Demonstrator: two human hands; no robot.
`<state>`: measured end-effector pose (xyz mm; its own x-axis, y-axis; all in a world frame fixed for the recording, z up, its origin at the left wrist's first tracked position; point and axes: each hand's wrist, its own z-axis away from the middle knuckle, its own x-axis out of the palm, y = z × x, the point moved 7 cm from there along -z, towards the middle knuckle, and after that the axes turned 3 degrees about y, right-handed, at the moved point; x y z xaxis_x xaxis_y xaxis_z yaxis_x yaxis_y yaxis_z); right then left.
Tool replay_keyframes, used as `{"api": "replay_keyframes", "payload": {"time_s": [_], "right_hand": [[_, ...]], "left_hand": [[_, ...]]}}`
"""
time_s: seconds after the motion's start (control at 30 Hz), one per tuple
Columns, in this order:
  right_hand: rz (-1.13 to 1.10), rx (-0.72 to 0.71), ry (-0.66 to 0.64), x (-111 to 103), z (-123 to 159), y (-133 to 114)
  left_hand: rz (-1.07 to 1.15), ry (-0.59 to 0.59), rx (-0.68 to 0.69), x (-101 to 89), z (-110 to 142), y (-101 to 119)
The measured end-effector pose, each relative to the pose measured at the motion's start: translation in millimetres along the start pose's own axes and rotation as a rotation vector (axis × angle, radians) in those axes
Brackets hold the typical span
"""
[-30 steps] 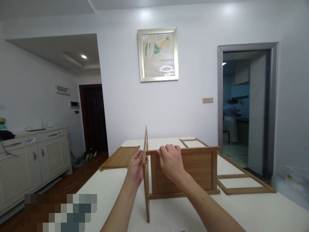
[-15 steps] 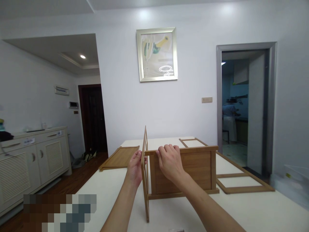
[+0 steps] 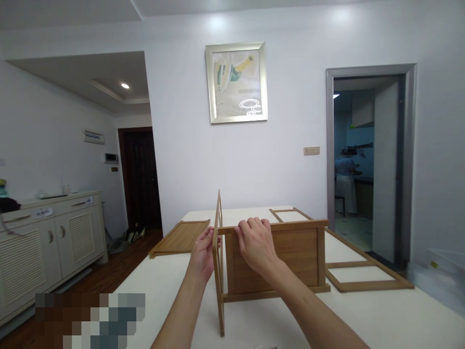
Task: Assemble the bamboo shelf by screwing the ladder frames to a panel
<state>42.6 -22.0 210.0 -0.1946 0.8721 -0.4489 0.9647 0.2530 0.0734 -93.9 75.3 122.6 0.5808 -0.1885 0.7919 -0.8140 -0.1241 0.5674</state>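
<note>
My left hand (image 3: 204,254) is closed around the edge of an upright wooden frame (image 3: 219,291), its fingertips partly hidden behind it. The frame is seen nearly edge-on. Against its right side stands a brown wooden panel (image 3: 290,257) on its long edge, with rails along top and bottom. My right hand (image 3: 257,245) grips the panel's top rail near its left end, fingers curled over. Rail and frame meet just right of my left hand; whether they are joined I cannot tell.
On the white table (image 3: 163,291) another wooden panel (image 3: 185,236) lies flat at left. A second open wooden frame (image 3: 378,286) lies flat at right, reaching behind the upright panel. A small object (image 3: 266,346) shows at the front edge. Beyond the doorway stands a person (image 3: 345,182).
</note>
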Motion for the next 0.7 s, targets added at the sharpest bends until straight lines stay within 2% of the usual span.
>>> {"api": "replay_keyframes", "payload": {"time_s": [0.4, 0.7], "right_hand": [[-0.007, 0.005, 0.002, -0.9, -0.5, 0.3], [-0.008, 0.004, -0.002, -0.6, -0.7, 0.3]], "left_hand": [[0.009, -0.041, -0.018, -0.2, 0.8, -1.0], [-0.009, -0.008, -0.034, -0.9, -0.2, -1.6]]}}
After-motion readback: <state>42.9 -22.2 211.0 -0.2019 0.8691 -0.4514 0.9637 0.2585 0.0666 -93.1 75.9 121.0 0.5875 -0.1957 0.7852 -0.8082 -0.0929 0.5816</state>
